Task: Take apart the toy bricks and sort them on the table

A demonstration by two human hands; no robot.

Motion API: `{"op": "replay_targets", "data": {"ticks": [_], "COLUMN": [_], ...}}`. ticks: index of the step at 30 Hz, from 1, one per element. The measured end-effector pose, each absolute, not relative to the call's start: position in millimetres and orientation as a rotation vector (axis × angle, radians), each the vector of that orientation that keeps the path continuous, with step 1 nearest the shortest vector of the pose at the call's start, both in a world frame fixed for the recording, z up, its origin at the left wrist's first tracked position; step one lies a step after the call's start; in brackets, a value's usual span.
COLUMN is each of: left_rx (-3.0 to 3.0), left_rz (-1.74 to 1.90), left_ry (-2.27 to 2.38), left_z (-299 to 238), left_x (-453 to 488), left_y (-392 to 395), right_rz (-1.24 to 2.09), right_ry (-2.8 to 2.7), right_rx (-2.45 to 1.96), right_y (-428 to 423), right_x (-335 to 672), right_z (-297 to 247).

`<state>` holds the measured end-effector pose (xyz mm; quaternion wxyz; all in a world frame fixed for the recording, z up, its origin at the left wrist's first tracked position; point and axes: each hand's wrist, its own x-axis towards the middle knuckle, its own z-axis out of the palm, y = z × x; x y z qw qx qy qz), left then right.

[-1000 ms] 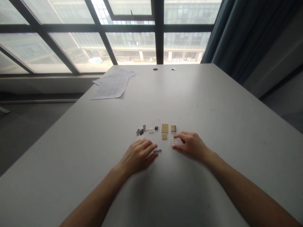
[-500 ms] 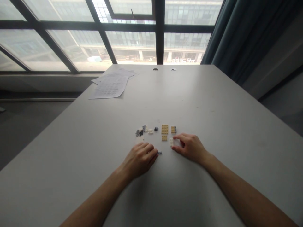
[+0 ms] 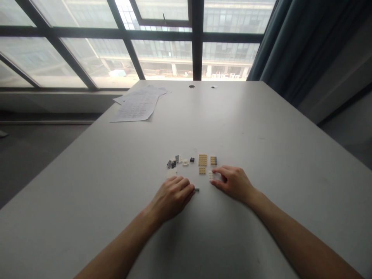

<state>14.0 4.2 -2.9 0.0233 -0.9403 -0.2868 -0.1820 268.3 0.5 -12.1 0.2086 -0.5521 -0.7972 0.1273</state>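
Note:
Small toy bricks lie on a grey table point(image 3: 261, 128). My left hand point(image 3: 173, 195) rests knuckles up, its fingertips closed over a small grey piece point(image 3: 197, 190) whose end peeks out to the right. My right hand point(image 3: 232, 182) pinches a cream plate point(image 3: 211, 175) between thumb and forefinger. Just beyond the hands lie a large tan plate point(image 3: 202, 159), a small tan plate point(image 3: 202, 170) and a tan and grey piece point(image 3: 213, 160). A cluster of dark grey and white bits point(image 3: 176, 161) lies to the left, with a black bit point(image 3: 192, 159) beside it.
Printed paper sheets point(image 3: 136, 104) lie at the table's far left corner. Two cable holes point(image 3: 192, 86) sit near the far edge, below a large window. A dark curtain point(image 3: 290, 42) hangs at the right.
My left hand has slid right over the small grey piece, which now shows only its end. My right hand has kept its pinch on the cream plate.

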Motion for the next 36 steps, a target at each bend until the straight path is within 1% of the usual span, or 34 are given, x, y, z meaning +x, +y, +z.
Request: {"op": "replay_targets", "data": {"ticks": [12,15,17,20,22,24,26,31,36], "left_rx": [-2.906,-2.907,-2.873,-2.686,-2.541,-2.467,-2.466,-2.532,-2.547], "left_rz": [-0.582,-0.645,-0.766,-1.011,-1.081,-1.023,-0.883,-0.568,-0.522], "left_ry": [-0.894,-0.937,-1.041,-1.328,-1.526,-1.672,-1.758,-1.851,-1.824], "left_z": [-2.6,-3.6,-4.3,-3.7,-2.4,-1.4,-1.4,-2.2,-0.8], "left_x": [15.2,12.6,7.8,-2.8,-9.5,-13.5,-13.6,-3.8,1.3], "left_y": [3.2,4.8,9.3,20.7,29.2,36.7,43.1,58.1,67.8], "right_rz": [0.340,0.341,0.347,0.345,0.344,0.350,0.354,0.348,0.348], "right_ry": [-2.228,-2.227,-2.228,-2.232,-2.233,-2.232,-2.226,-2.179,-2.134], "right_rx": [-1.517,-1.504,-1.496,-1.487,-1.482,-1.476,-1.464,-1.442,-1.455], "right_y": [-0.6,-0.9,-0.9,-0.7,-0.8,-0.8,-0.8,-0.3,0.0], "right_x": [268.4,268.2,268.1,267.8,267.5,267.2,267.2,267.7,267.8], "right_z": [-11.1,-11.0,-10.9,-10.6,-10.3,-10.3,-10.8,-12.1,-13.0]}}
